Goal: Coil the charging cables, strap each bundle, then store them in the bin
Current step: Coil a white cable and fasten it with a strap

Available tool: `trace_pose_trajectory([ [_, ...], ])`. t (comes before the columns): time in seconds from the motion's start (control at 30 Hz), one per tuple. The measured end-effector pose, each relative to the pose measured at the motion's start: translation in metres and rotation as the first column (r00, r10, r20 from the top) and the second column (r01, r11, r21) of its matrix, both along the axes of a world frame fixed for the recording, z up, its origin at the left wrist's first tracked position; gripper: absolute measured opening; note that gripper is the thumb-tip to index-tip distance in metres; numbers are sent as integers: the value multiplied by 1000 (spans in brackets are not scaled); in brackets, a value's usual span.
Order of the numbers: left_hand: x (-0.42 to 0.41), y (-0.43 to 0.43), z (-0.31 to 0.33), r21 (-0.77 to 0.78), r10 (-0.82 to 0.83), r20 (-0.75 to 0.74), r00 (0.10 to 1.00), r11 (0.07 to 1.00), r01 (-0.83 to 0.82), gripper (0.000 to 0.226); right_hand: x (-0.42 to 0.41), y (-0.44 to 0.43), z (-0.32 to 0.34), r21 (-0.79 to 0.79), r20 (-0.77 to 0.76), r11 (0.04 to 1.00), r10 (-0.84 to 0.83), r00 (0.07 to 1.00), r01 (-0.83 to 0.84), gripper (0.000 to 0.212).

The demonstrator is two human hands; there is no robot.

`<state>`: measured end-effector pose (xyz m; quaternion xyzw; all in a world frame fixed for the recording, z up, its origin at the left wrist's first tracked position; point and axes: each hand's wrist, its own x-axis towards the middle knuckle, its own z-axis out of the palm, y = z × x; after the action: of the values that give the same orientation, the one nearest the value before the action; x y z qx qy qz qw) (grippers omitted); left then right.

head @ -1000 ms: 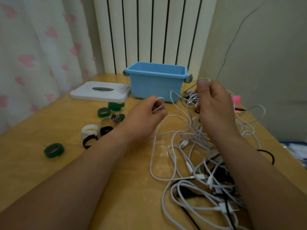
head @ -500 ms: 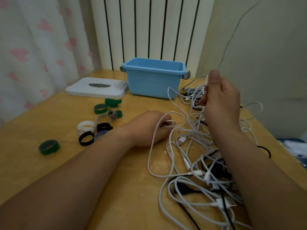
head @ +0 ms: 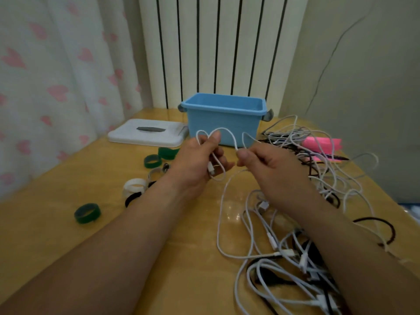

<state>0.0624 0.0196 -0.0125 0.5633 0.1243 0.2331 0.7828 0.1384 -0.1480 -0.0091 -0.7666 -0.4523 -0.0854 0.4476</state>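
Both forearms reach forward; left hand (head: 197, 164) and right hand (head: 272, 171), close together, each pinch the cable (head: 231, 137).

SURFACE: bench (head: 45, 208), glossy yellow-brown wood, light glare near centre | LEFT EDGE: white curtain (head: 56, 76), pink heart print | FAR EDGE: white ribbed radiator (head: 216, 46), dark vertical gaps | RIGHT EDGE: plain pale wall (head: 368, 98), thin dark line (head: 327, 62) running upward

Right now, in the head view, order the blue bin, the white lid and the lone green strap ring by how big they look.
1. blue bin
2. white lid, lying flat, so foreshortened
3. green strap ring, clearly smallest though nearest the camera
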Motion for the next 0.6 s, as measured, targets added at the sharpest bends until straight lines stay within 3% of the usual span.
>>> trace_pose_trajectory([
  [0.2,-2,-10,1,7,-123,22,992,992,123,46,-1,6,-11,30,20,999,35,999,-36,11],
  [0.3,-4,-15,3,37,-190,66,980,981,188,40,-2,11,-15,-48,38,997,55,998,-54,18],
  [0.4,-1,-18,3,50,-97,67,993,994,94,20,-4,15,-18,-114,62,992,70,996,-63,14],
  [0.57,-5,5,17,-288,132,168,977,954,-80,18,6,4,-13,-200,102,975,-83,991,102,11],
  [0.6,-7,13,19,-299,169,172,971,948,-112,17,11,0,-11,-205,116,969,-118,986,140,8],
])
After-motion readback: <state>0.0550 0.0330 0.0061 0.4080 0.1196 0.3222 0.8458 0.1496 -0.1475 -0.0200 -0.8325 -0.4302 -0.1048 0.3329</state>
